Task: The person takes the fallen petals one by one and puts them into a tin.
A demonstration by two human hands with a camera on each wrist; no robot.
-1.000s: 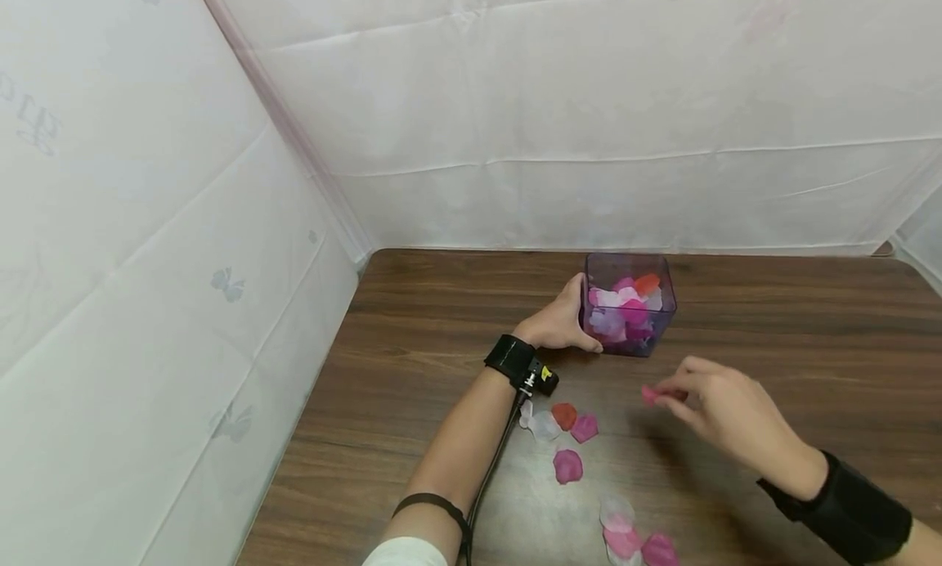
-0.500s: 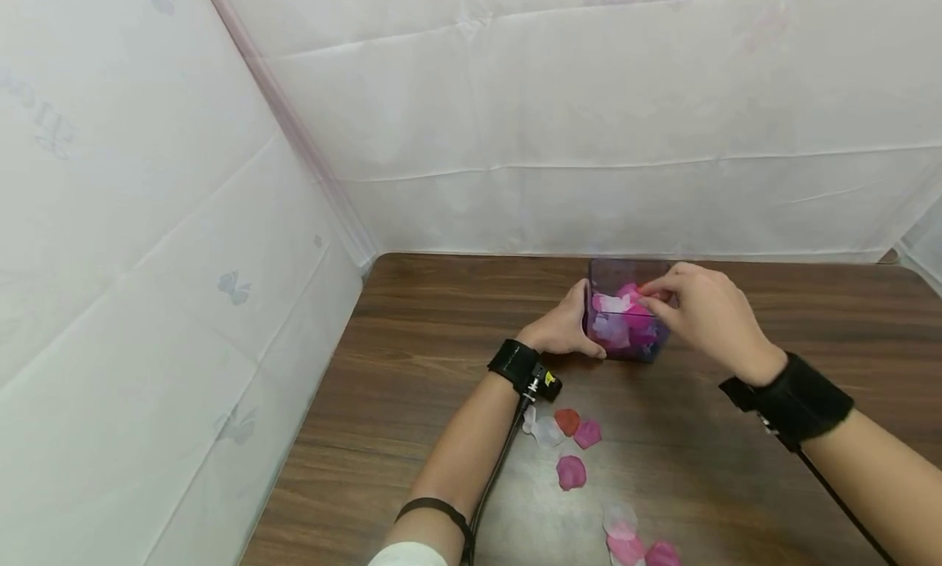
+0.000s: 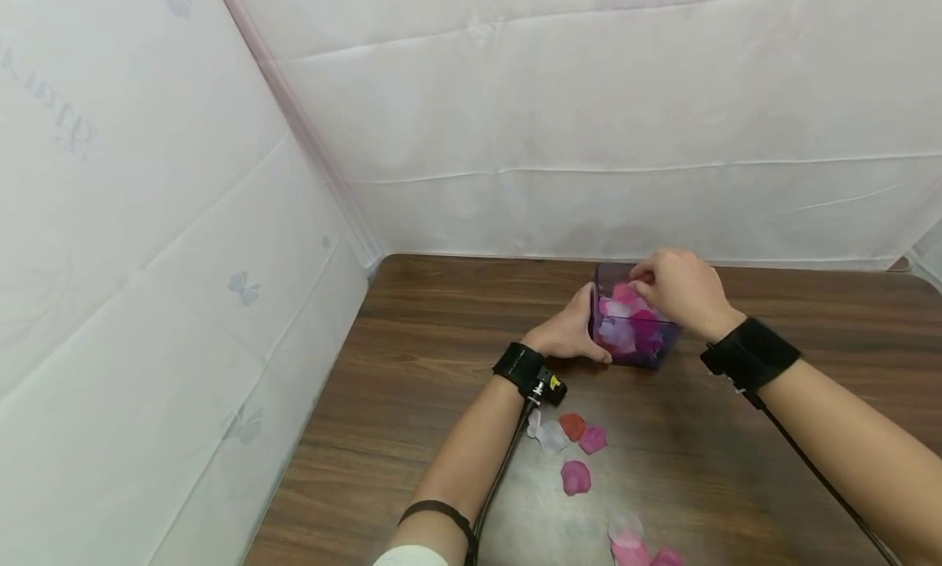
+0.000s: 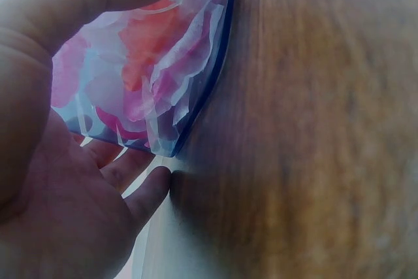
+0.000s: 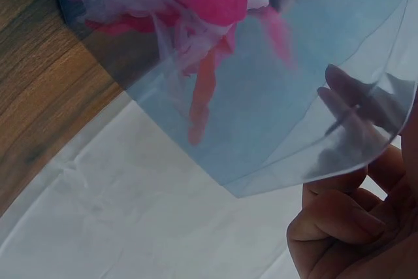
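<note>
left hand (image 3: 567, 334) grips the near-left side of the clear box (image 3: 634, 335), thumb and fingers curled round it | right hand (image 3: 679, 289) over the box's top, fingers curled, whether it pinches a petal cannot be told | box between the hands, on the table (image 3: 441, 337) | loose petals (image 3: 576, 451) behind the left wrist

Your head cam looks forward and down from the near side, taking in the whole table (image 3: 441, 321) and far wall. Both wrist cams sit very close to the clear box (image 3: 634, 325): the left (image 4: 140, 63) views its left side, the right (image 5: 274, 83) its wall from outside. All three share that box.
</note>
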